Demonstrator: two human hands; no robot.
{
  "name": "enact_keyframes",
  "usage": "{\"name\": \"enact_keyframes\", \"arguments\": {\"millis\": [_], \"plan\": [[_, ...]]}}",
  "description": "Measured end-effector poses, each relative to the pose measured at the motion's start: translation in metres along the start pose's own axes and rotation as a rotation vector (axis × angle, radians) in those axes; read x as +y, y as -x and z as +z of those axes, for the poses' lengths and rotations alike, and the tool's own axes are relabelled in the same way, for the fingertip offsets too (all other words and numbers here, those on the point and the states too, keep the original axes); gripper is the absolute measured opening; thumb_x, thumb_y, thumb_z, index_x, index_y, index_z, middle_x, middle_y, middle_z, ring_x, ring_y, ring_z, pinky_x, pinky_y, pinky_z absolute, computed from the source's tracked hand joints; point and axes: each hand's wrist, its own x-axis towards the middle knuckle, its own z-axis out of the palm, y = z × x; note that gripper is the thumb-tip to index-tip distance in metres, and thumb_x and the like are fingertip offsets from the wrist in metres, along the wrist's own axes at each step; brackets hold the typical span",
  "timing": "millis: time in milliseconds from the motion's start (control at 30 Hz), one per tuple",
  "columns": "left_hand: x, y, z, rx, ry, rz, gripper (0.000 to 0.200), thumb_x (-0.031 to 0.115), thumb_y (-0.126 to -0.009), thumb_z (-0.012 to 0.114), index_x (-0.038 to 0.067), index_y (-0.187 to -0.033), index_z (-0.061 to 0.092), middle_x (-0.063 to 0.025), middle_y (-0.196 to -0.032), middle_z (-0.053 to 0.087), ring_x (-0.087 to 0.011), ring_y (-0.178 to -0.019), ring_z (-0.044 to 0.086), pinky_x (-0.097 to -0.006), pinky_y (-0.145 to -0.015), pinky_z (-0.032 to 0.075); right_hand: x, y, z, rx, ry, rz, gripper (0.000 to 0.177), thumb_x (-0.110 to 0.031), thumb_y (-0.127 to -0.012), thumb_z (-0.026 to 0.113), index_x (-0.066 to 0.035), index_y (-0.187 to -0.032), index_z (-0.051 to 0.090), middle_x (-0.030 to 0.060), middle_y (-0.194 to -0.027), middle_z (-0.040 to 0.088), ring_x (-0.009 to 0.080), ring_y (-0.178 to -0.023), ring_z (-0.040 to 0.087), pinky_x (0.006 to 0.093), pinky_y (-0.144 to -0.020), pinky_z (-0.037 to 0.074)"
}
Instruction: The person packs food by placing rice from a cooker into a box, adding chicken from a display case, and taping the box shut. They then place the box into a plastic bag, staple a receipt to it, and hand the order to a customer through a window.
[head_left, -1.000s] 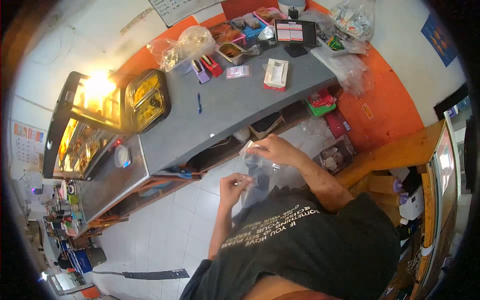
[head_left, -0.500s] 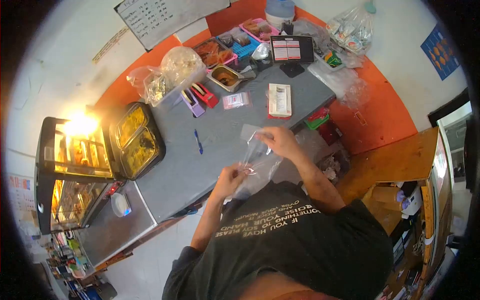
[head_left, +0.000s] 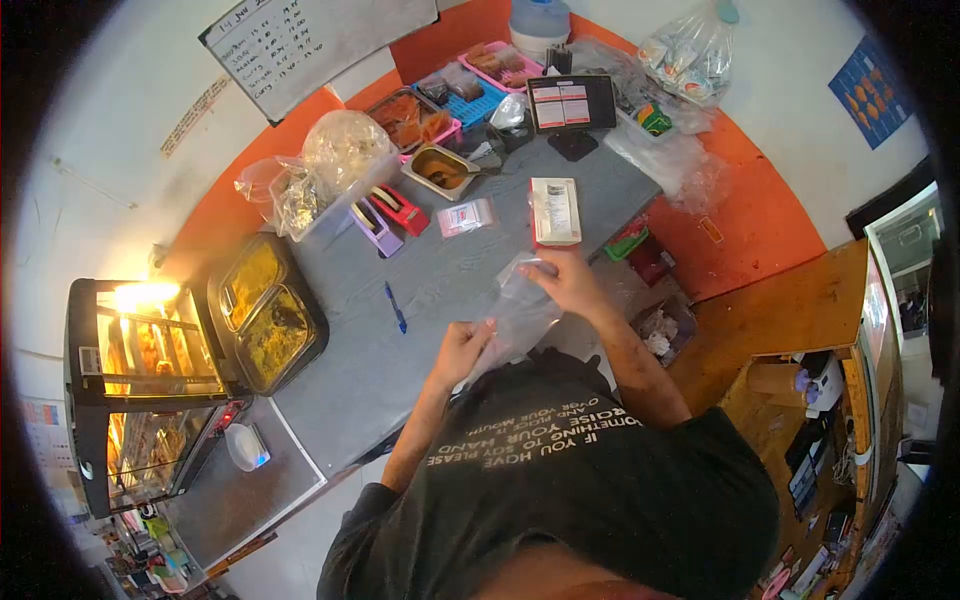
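Note:
A clear plastic bag [head_left: 522, 318] is stretched between my two hands, close to my body at the front edge of the grey table [head_left: 400, 365]. My left hand [head_left: 464, 350] pinches its lower left side. My right hand [head_left: 570, 283] is closed on its upper right part. Beyond the bag lie a white and red box [head_left: 555, 212] and a small pack of clear sachets [head_left: 466, 217]. A blue pen [head_left: 396, 307] rests to the left of my left hand.
A lit food warmer [head_left: 150, 380] stands at the left beside a black tray of yellow food [head_left: 268, 315]. Red [head_left: 400, 210] and purple tape dispensers [head_left: 376, 229], a metal pan of sauce [head_left: 440, 170] and a tablet on a stand [head_left: 572, 103] line the back.
The bag is spread wider and flatter between my hands than before. My right hand has shifted slightly, and the camera view has tilted a little.

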Motion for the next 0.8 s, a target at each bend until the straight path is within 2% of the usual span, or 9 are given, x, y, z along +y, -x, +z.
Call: {"name": "enact_keyframes", "arguments": {"millis": [100, 200, 300, 333, 433, 533, 667, 733, 800], "plan": [[0.014, -0.005, 0.003, 0.151, 0.251, 0.12, 0.019, 0.015, -0.09, 0.066, -0.002, -0.089, 0.073, -0.003, -0.077, 0.07, -0.0067, -0.072, 0.059, -0.0242, -0.066, 0.048, -0.016, -0.014, -0.005, 0.076, 0.0, -0.002, 0.034, -0.034, -0.085, 0.071, -0.001, -0.082, 0.062, 0.0122, -0.061, 0.053, 0.0237, -0.055, 0.052, 0.0393, -0.056, 0.042], [0.011, -0.008, -0.007, 0.141, 0.169, 0.018, 0.02, 0.015, -0.09, 0.066, -0.003, -0.086, 0.073, -0.0038, -0.078, 0.07, -0.0064, -0.073, 0.06, -0.0237, -0.068, 0.048, -0.019, -0.021, 0.006, 0.421, 0.061, -0.154, 0.033, -0.034, -0.084, 0.072, -0.002, -0.08, 0.063, 0.0103, -0.061, 0.056, 0.0242, -0.055, 0.053, 0.0396, -0.055, 0.042], [-0.005, -0.02, -0.011, 0.294, 0.119, -0.16, 0.016, 0.01, -0.09, 0.066, -0.004, -0.096, 0.071, -0.0052, -0.087, 0.071, -0.0078, -0.079, 0.062, -0.024, -0.07, 0.05, -0.039, -0.013, 0.006, 0.55, 0.289, -0.31, 0.034, -0.036, -0.082, 0.074, -0.003, -0.078, 0.065, 0.009, -0.061, 0.058, 0.0254, -0.055, 0.056, 0.0391, -0.055, 0.044], [0.008, -0.02, -0.002, 0.319, 0.273, -0.038, 0.015, 0.009, -0.089, 0.067, -0.004, -0.097, 0.069, -0.0054, -0.089, 0.071, -0.0087, -0.081, 0.063, -0.0243, -0.071, 0.05, -0.052, 0.0, 0.009, 0.195, 0.106, -0.025, 0.035, -0.034, -0.08, 0.075, -0.001, -0.075, 0.065, 0.0122, -0.064, 0.062, 0.0274, -0.058, 0.061, 0.0385, -0.057, 0.047], [-0.008, -0.025, 0.006, 0.314, 0.341, 0.133, 0.017, 0.009, -0.086, 0.07, -0.003, -0.098, 0.065, -0.0062, -0.092, 0.07, -0.0103, -0.081, 0.064, -0.0254, -0.074, 0.052, -0.057, 0.011, 0.036, -0.132, -0.064, 0.174, 0.034, -0.032, -0.079, 0.074, -0.001, -0.072, 0.064, 0.0156, -0.067, 0.065, 0.0281, -0.064, 0.065, 0.0379, -0.06, 0.048], [-0.028, -0.034, 0.014, 0.489, 0.236, 0.181, 0.019, 0.0, -0.083, 0.072, -0.002, -0.1, 0.065, -0.0044, -0.093, 0.068, -0.0092, -0.083, 0.063, -0.0256, -0.073, 0.05, -0.041, 0.003, 0.049, -0.16, -0.118, 0.115, 0.029, -0.028, -0.081, 0.071, 0.0, -0.078, 0.065, 0.0181, -0.072, 0.067, 0.0293, -0.07, 0.068, 0.039, -0.063, 0.05], [-0.017, -0.032, 0.011, 0.397, 0.313, 0.057, 0.015, 0.007, -0.078, 0.077, 0.001, -0.084, 0.065, -0.0004, -0.08, 0.065, -0.0095, -0.072, 0.058, -0.028, -0.061, 0.048, -0.043, -0.002, 0.043, -0.279, -0.091, 0.062, 0.024, -0.025, -0.084, 0.067, -0.002, -0.087, 0.066, 0.0187, -0.077, 0.068, 0.0309, -0.072, 0.068, 0.0405, -0.065, 0.05], [-0.018, -0.032, 0.013, 0.398, 0.442, 0.209, 0.009, 0.006, -0.082, 0.071, 0.003, -0.076, 0.065, 0.0002, -0.076, 0.063, -0.0082, -0.067, 0.055, -0.0278, -0.056, 0.046, -0.045, -0.005, 0.029, -0.533, 0.026, 0.011, 0.017, -0.018, -0.086, 0.063, -0.002, -0.082, 0.059, 0.0154, -0.073, 0.065, 0.0335, -0.066, 0.065, 0.0427, -0.06, 0.049], [-0.027, -0.023, -0.026, 0.235, 0.348, 0.181, 0.012, 0.004, -0.084, 0.068, 0.005, -0.073, 0.063, 0.0003, -0.075, 0.062, -0.0079, -0.066, 0.055, -0.0275, -0.056, 0.047, -0.042, -0.006, 0.01, -0.34, 0.223, -0.123, 0.016, -0.018, -0.086, 0.062, -0.003, -0.081, 0.058, 0.0151, -0.072, 0.064, 0.0347, -0.065, 0.064, 0.0441, -0.059, 0.048]]}}
